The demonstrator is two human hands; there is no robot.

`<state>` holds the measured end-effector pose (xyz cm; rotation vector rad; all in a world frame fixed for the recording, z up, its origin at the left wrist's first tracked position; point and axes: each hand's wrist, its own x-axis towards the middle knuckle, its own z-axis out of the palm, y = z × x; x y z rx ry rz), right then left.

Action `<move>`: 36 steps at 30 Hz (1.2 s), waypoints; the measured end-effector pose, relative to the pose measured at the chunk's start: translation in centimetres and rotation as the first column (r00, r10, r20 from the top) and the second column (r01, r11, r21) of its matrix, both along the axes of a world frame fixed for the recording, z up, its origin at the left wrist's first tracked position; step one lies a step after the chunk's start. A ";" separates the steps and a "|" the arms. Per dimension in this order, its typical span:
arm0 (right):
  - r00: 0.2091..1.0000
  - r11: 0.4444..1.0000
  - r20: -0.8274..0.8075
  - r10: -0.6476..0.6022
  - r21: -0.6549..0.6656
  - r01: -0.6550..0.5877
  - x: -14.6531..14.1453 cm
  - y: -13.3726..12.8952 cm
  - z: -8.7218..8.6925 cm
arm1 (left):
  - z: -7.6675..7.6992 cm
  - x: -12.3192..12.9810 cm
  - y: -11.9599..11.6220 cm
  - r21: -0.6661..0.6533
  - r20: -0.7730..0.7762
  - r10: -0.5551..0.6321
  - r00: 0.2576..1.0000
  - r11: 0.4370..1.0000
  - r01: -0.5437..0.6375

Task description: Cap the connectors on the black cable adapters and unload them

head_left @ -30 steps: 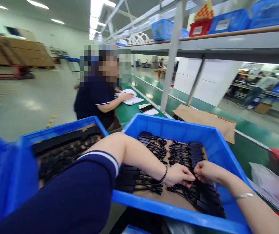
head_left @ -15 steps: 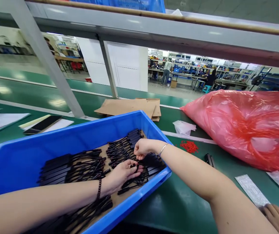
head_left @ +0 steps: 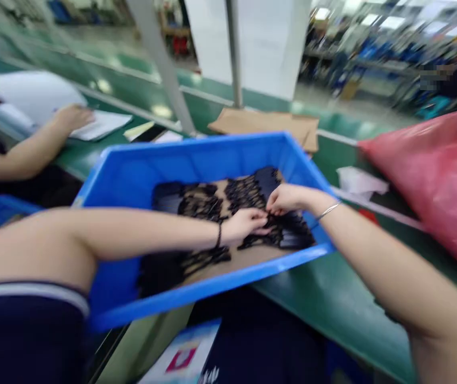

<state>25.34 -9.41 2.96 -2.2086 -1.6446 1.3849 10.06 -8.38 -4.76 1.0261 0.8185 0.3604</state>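
Observation:
A blue plastic bin (head_left: 196, 293) holds rows of black box-shaped modules (head_left: 168, 197) with short black cables (head_left: 202, 202), laid on brown cardboard (head_left: 248, 255). Over its right part, my left hand (head_left: 246, 224) is closed, thumb and fingers drawn together, with a dark bead bracelet at the wrist. My right hand (head_left: 286, 198) pinches beside it, its fingertips meeting those of the left above the cables. Whatever the fingertips hold is too small and blurred to make out. More black modules (head_left: 296, 232) lie below and right of my hands.
Cardboard sheets (head_left: 268, 125) lie behind the bin on the green bench (head_left: 316, 298). To the right sit crumpled white film (head_left: 360, 181) and a big red plastic bag (head_left: 440, 165). At left, a co-worker's arm (head_left: 40, 144) rests by papers (head_left: 102, 125). Metal posts (head_left: 234, 53) rise behind.
My view has swung down and left, bringing my lap and the co-worker's arm into sight. My left fingers, earlier spread palm-up with small black pieces, have closed up against my right fingertips.

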 end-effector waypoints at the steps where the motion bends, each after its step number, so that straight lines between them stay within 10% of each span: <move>1: 0.999 1.000 -0.016 0.030 0.002 -0.030 0.4 0.4 -0.3 | -0.3 0.0 0.3 -0.009 0.029 0.001 1.000 1.000 -0.001; 27: 0.930 0.958 0.236 0.280 -0.124 -0.257 -0.9 1.4 -1.3 | -0.3 0.2 1.2 -0.055 -0.010 -0.037 0.999 0.998 0.036; 36: 0.866 0.905 0.285 0.411 -0.013 -0.426 1.1 2.2 -5.1 | -0.3 0.0 0.6 -0.026 0.001 0.005 1.000 1.000 -0.005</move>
